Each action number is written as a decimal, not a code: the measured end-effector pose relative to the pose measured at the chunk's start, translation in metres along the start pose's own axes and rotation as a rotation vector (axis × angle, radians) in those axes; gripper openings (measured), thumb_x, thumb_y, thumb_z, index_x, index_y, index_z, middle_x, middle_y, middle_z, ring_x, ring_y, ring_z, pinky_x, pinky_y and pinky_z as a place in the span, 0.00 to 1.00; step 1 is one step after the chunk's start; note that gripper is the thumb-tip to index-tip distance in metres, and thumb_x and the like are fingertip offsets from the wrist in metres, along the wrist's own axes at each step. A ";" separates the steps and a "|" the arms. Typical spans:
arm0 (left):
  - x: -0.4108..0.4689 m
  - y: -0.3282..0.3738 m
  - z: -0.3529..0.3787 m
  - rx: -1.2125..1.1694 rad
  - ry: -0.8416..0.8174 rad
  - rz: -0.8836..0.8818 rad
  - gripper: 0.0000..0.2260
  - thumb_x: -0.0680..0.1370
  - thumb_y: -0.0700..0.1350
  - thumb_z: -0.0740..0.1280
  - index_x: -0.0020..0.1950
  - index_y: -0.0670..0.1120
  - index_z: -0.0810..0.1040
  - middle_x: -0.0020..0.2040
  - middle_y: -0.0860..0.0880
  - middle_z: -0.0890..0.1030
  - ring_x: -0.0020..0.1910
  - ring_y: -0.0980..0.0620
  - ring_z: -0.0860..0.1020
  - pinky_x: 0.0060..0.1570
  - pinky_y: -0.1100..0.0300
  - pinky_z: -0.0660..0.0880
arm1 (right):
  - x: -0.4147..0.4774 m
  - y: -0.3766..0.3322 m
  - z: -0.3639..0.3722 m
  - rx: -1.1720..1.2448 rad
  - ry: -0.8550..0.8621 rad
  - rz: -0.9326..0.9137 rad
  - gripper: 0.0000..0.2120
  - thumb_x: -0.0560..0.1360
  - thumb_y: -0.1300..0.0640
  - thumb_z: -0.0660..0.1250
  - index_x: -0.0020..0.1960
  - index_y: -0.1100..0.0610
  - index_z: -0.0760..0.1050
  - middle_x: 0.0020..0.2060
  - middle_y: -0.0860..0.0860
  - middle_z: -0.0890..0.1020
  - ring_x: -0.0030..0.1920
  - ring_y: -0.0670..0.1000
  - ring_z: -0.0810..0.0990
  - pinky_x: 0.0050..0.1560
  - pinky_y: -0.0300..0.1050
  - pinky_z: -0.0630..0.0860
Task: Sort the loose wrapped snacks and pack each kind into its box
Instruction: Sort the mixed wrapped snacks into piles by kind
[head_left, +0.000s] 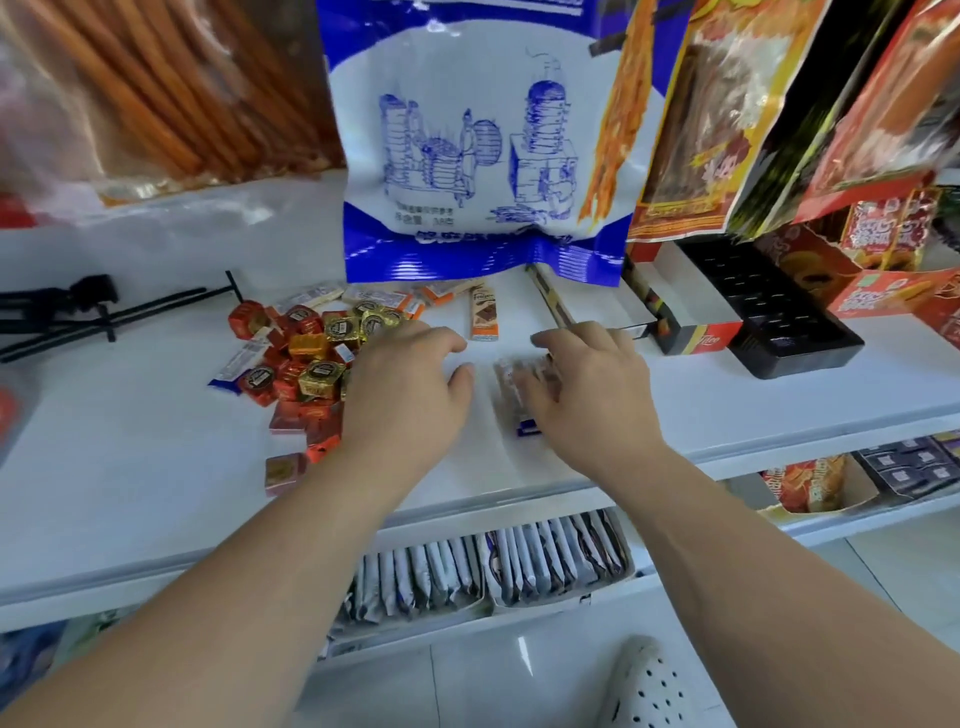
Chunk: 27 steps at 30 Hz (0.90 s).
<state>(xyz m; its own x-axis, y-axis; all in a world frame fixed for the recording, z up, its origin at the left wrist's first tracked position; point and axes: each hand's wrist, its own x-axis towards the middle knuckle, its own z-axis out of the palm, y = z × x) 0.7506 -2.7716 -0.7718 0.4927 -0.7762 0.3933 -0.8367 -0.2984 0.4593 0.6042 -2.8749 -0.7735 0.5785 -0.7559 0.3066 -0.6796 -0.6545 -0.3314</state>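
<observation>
A pile of red and gold square wrapped snacks (306, 358) lies on the white shelf (130, 441), left of centre. White-and-blue wrapped bars (241, 361) and white-and-orange bars (374, 299) lie among them, and one orange chocolate bar (483, 317) sits apart behind. My left hand (410, 395) rests palm down at the pile's right edge, fingers relaxed and holding nothing. My right hand (587, 395) lies with spread fingers over a blurred bunch of white-and-blue bars (511, 395). An open box (691, 317) and a black plastic tray (784, 322) stand to the right.
A blue-and-white bag (467, 156) and red snack bags (857, 114) hang low over the shelf's back. A black tripod (62, 306) lies at the left. A lower shelf holds rows of packets (493, 566). A white shoe (644, 686) is on the floor.
</observation>
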 end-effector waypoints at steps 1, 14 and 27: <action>-0.001 -0.009 -0.005 0.103 0.027 0.052 0.14 0.75 0.52 0.68 0.57 0.47 0.82 0.53 0.47 0.82 0.52 0.42 0.77 0.51 0.50 0.74 | 0.001 -0.009 0.004 0.017 -0.011 -0.045 0.20 0.74 0.44 0.62 0.60 0.53 0.80 0.55 0.53 0.81 0.56 0.60 0.75 0.55 0.54 0.73; -0.042 -0.117 -0.078 0.233 -0.565 -0.062 0.62 0.56 0.81 0.64 0.77 0.61 0.32 0.78 0.53 0.31 0.79 0.48 0.40 0.77 0.43 0.47 | 0.025 -0.107 0.064 0.531 -0.359 0.017 0.31 0.83 0.46 0.54 0.80 0.56 0.48 0.80 0.53 0.49 0.79 0.49 0.44 0.72 0.39 0.48; -0.041 -0.144 -0.085 0.145 -0.466 -0.073 0.60 0.52 0.79 0.68 0.78 0.65 0.44 0.80 0.53 0.37 0.79 0.46 0.44 0.75 0.41 0.52 | 0.026 -0.146 0.097 0.448 -0.237 -0.109 0.28 0.81 0.41 0.54 0.75 0.57 0.62 0.73 0.57 0.68 0.73 0.57 0.63 0.73 0.56 0.62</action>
<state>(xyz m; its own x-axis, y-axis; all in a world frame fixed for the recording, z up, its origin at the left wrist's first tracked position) 0.8711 -2.6493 -0.7862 0.4197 -0.9064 -0.0491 -0.8448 -0.4098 0.3441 0.7626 -2.8008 -0.8036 0.7566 -0.6320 0.1677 -0.3796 -0.6334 -0.6743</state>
